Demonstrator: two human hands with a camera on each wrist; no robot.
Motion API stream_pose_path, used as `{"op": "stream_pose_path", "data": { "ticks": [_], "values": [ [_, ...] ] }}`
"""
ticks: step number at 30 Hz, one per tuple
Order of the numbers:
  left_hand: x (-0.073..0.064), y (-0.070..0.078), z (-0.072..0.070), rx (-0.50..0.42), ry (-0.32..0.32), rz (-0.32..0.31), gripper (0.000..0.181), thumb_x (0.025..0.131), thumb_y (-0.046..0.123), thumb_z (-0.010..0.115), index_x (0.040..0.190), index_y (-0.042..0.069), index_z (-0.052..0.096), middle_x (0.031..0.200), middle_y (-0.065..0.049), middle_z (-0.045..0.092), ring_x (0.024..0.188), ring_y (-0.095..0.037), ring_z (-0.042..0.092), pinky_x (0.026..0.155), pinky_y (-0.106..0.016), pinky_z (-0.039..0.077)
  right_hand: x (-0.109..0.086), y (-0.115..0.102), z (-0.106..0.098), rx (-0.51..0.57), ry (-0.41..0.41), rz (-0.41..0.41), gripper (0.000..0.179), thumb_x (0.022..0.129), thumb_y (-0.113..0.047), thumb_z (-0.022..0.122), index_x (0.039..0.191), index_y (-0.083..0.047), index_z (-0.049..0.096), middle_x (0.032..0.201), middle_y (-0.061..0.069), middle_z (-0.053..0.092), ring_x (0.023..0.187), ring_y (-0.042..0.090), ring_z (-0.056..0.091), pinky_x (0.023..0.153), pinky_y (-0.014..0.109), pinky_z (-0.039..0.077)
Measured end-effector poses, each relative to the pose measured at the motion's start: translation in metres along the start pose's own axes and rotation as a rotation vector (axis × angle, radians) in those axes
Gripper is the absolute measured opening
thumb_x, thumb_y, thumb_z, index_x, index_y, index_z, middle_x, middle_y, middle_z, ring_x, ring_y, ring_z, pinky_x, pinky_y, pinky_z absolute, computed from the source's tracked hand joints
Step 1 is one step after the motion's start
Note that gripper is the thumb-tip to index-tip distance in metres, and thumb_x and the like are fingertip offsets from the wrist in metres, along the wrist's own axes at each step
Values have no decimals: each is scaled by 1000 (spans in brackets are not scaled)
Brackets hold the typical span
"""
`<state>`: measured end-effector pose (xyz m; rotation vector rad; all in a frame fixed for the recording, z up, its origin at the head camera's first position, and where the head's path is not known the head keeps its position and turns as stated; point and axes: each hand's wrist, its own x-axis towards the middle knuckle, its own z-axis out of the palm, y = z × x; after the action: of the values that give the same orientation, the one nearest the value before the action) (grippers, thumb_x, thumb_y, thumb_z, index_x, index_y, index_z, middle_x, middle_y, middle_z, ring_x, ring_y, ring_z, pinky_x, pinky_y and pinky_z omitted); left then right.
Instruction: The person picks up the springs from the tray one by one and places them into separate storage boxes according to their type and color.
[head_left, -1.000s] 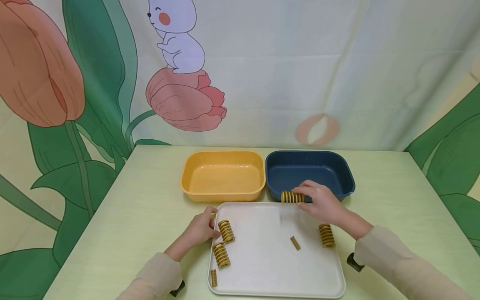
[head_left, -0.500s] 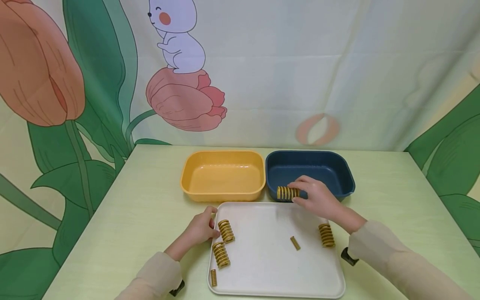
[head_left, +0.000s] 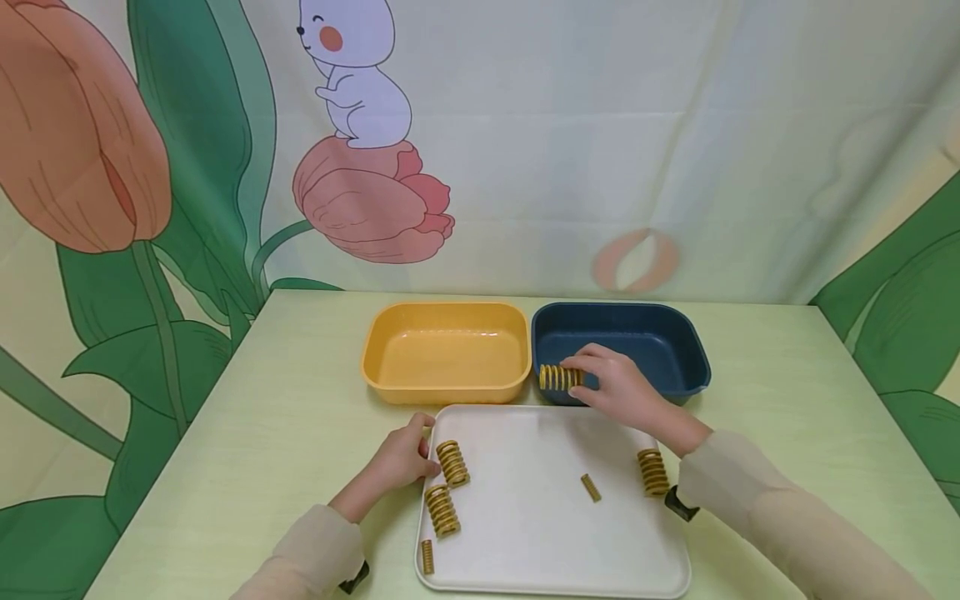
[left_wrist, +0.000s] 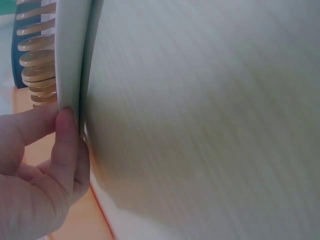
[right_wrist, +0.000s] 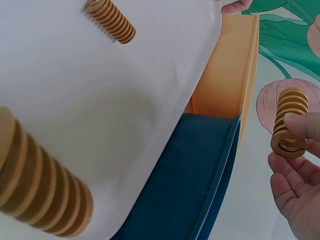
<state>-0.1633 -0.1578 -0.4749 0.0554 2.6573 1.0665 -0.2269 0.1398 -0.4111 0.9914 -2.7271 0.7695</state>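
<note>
My right hand (head_left: 618,387) pinches a large gold coil spring (head_left: 557,377) by its right end, holding it sideways over the front of the blue bin (head_left: 660,350). In the right wrist view the thumb presses on the coils of this spring (right_wrist: 291,105). My left hand (head_left: 400,456) grips the left rim of the white tray (head_left: 525,517), thumb inside and fingers outside. Beside that thumb lie two large springs, one upper (head_left: 453,463) and one lower (head_left: 442,510). A small spring (head_left: 427,556) sits at the tray's lower left corner.
Another large spring (head_left: 653,472) lies by the tray's right rim, with a small spring (head_left: 591,487) to its left. A yellow bin (head_left: 446,392) stands left of the blue one, both just behind the tray. A printed curtain (head_left: 525,167) hangs behind the table (head_left: 300,400).
My right hand has carried the large spring left and away from me, from the tray's back edge to over the front of the blue bin. The left hand stays on the rim.
</note>
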Motion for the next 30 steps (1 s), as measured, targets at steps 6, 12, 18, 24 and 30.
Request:
{"op": "stream_pose_path", "data": {
  "ticks": [6,12,18,24,30],
  "values": [
    [-1,0,0,-9,0,2,60,69,-2,69,121,-2,38,69,-5,46,56,-13,43,51,-23,36,7,-2,4,15,-7,3,32,73,-10,69,104,-6,63,98,5,58,82,17,56,70,30,48],
    [-1,0,0,-17,-2,0,61,69,-2,69,121,-2,38,69,-5,46,56,-13,44,51,-23,37,14,-3,7,35,-21,20,32,74,-10,69,105,-6,63,98,6,58,84,17,56,72,31,49],
    [0,0,0,-21,-5,-3,61,69,-2,69,122,-1,38,70,-6,47,57,-13,43,51,-23,37,20,-4,11,53,-42,34,33,75,-10,68,107,-6,62,100,6,58,84,18,56,71,31,49],
    [0,-1,0,-26,-3,-1,61,69,-2,69,121,-2,38,70,-6,47,57,-13,43,51,-23,37,27,-6,14,49,-48,26,33,76,-11,67,108,-5,61,99,7,57,84,21,57,70,29,48],
    [0,-1,0,-33,-3,0,61,69,-3,69,121,-2,38,70,-5,46,57,-13,43,50,-23,37,33,-7,18,61,-51,29,33,76,-9,66,108,-3,61,99,10,57,83,24,56,69,30,47]
  ]
}}
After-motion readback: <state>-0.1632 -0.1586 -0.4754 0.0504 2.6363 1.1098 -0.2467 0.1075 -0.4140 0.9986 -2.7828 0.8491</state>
